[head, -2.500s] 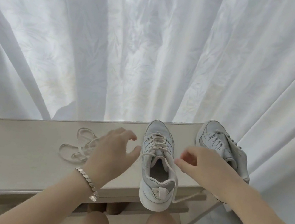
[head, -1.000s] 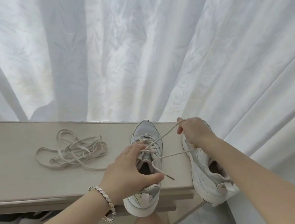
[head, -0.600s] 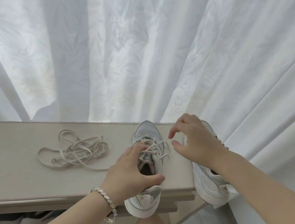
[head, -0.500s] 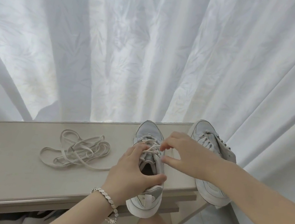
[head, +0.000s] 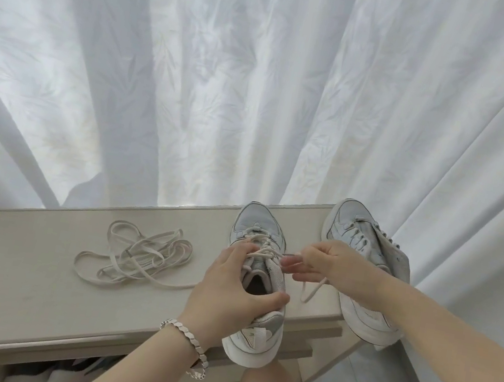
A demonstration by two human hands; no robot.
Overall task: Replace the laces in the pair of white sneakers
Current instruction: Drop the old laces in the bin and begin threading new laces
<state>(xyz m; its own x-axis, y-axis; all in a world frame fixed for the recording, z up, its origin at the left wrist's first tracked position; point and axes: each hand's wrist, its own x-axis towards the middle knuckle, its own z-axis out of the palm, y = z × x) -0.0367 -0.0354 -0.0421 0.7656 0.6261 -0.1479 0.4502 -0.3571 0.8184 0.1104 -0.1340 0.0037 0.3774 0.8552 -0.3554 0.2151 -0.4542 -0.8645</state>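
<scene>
Head view, sneaker (head: 258, 222) on pale bench (head: 11, 266), white curtain (head: 264, 75) behind

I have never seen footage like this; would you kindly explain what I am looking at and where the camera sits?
There is no machine: a person works with bare hands, and the picture comes from a camera on their head, looking down. The left hand holds a white sneaker on a pale bench; the right hand pinches its lace in a fingertip grip. A loose lace pile lies to the left, a second sneaker at the right end, a curtain behind.
</scene>
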